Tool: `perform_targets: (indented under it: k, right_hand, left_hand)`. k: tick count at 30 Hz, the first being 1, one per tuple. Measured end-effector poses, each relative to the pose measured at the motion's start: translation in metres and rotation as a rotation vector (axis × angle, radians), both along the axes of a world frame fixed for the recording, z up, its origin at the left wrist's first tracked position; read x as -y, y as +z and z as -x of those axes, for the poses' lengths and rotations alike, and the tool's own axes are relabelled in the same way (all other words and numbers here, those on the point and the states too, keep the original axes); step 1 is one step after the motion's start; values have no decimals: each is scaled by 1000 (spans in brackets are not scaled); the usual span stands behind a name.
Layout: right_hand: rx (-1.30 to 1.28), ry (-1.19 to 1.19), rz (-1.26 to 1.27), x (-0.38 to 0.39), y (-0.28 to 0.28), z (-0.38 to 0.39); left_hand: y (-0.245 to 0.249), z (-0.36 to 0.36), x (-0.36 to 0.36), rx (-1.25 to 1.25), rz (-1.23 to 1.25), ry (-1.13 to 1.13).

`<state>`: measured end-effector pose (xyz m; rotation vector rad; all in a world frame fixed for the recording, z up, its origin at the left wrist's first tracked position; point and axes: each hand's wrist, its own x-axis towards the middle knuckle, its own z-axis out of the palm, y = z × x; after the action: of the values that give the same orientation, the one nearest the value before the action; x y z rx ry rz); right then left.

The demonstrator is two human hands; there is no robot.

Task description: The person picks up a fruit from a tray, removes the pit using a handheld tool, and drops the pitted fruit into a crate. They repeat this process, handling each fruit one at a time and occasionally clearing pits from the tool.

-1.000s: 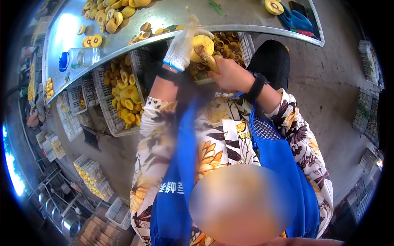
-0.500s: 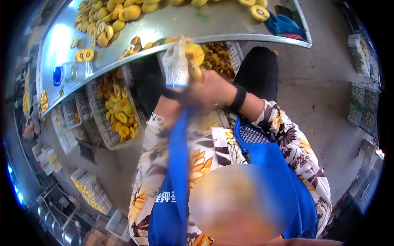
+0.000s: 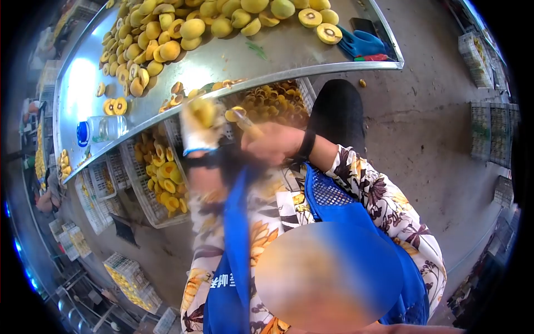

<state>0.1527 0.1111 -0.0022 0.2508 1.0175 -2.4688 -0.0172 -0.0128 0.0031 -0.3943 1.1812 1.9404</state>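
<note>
My left hand [image 3: 196,131], in a white knit glove, is closed around a yellow peach half [image 3: 203,113] and blurred by motion. A short gap separates it from my bare right hand [image 3: 272,142], whose fingers wrap the pale handle of a pitting tool [image 3: 251,127]. At the tool's tip is a small brownish-yellow piece [image 3: 235,114], seemingly a cut-out pit. Both hands are over my lap, near the front edge of the metal table [image 3: 239,85]. Beneath them, a crate of brownish pit pieces [image 3: 278,100] is partly hidden.
Many peach halves [image 3: 192,28] are heaped on the table. A clear jar with a blue lid [image 3: 108,128] lies at its left; blue gloves [image 3: 361,43] lie at its right corner. A crate of yellow peach halves [image 3: 167,178] stands below, left. Stacked crates [image 3: 489,128] stand at right.
My hands have moved apart: the left, with the peach half, went left. The tool is now away from the fruit with a piece at its tip. The view has shifted slightly.
</note>
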Motion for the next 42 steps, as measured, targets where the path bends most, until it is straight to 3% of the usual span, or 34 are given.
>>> perform_targets:
  k: [2,3,5,6,9,10,11,12,13,14,17,20,24,27,28,30,32,34,36,37,38,40,42]
  right_hand:
    - [-59,43,-693,-3,-35,2]
    - [-121,73,-1077,-2,-84,0]
    - [-156,98,-1451,-5,-112,-5]
    - [-135,96,-1446,-9,-113,-5]
    - [49,69,-1277,-12,-67,-8]
    - [126,48,-1202,-15,-49,-7]
    - [68,4,-1260,-15,-55,-9]
    - [9,-41,-1319,-16,-71,-15]
    - [-50,-88,-1378,-19,-81,-20]
    - [-51,-105,-1392,-22,-77,-26]
    - [-107,-49,-1469,-30,-77,-49]
    - [-50,-269,-1302,-27,-34,-69]
    - [234,-109,-1366,-31,-4,-73]
    - [118,-491,-1360,-39,7,-79]
    - [38,-646,-1356,-42,12,-77]
    - [243,-751,-937,-54,36,-65]
    - [114,-978,-634,-58,30,-49]
    - [46,-905,-567,-60,29,-35]
    - [-50,-799,-462,-55,36,-21]
    - [-176,-897,-551,-46,25,-9]
    - [-115,-922,-558,-38,21,-4]
    - [12,-973,-579,-22,23,4]
    - [45,-829,-907,-5,25,8]
  left_hand:
    - [-21,32,57,-224,56,3]
    - [-19,37,58,-623,620,213]
    - [-33,72,92,-1026,1252,-70]
    - [-27,79,93,-1280,1542,-204]
    - [18,56,6,-1385,1205,-261]
    - [30,45,-32,-1372,986,-348]
    - [26,40,-68,-1630,835,-395]
    - [39,22,-108,-1581,651,-500]
    - [45,9,-150,-1645,808,-662]
    - [42,-2,-185,-1744,687,-765]
    - [12,-35,-277,-1852,724,-1027]
    - [-17,-45,-314,-1894,709,-1293]
    - [-16,-39,-302,-1789,687,-1187]
    - [-10,-9,-261,-1372,280,-1180]
    - [6,-5,-235,-1106,115,-1168]
    - [30,-1,-185,-981,49,-1190]
    - [38,-4,-142,-965,-20,-1141]
    - [42,-10,-110,-1134,-145,-1154]
    - [46,-24,-85,-1122,-132,-1031]
    - [51,-31,-74,-850,-195,-918]
    - [55,-39,-66,-585,-258,-796]
    - [45,-51,-58,-508,-284,-464]
    - [38,-67,-55,-276,-313,-222]
